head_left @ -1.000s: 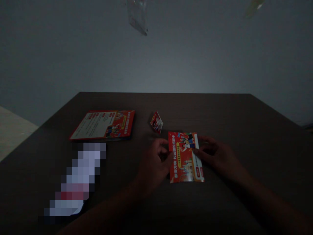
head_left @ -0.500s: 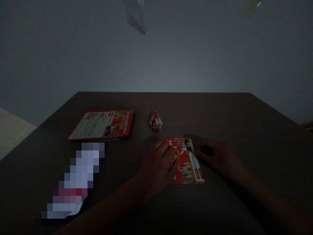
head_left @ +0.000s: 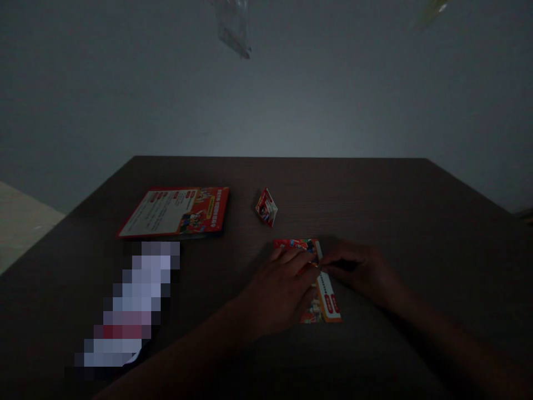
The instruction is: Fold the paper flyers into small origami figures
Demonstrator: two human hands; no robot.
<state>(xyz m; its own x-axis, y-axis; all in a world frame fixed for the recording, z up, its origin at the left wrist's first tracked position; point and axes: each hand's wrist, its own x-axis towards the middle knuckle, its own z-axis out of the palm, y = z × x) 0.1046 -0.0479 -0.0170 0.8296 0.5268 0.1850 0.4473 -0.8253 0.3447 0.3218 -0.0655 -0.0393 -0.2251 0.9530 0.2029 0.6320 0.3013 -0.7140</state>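
A folded red-and-white printed leaflet (head_left: 328, 303) lies on the dark table in front of me, partly covered by my left hand (head_left: 281, 289). That hand rests flat across the leaflet's red side with its fingers stretched out. At the right edge of the paper, my right hand (head_left: 366, 272) has thumb and forefinger pinched together on the white border. A small folded paper piece (head_left: 266, 209), red and white, stands on the table beyond my left hand.
At the back left lies a stack of similar printed leaflets (head_left: 166, 214). Nearer me on the left is a bright, long object (head_left: 135, 300), blurred into blocks. A pale wall (head_left: 333, 83) rises behind the table (head_left: 353, 194), with a clear plastic bag (head_left: 234, 28) high on it.
My left hand has slid right and flattened over more of the leaflet. The leaflet has shifted slightly left and toward me. My right hand has moved left, its fingertips pinching the edge.
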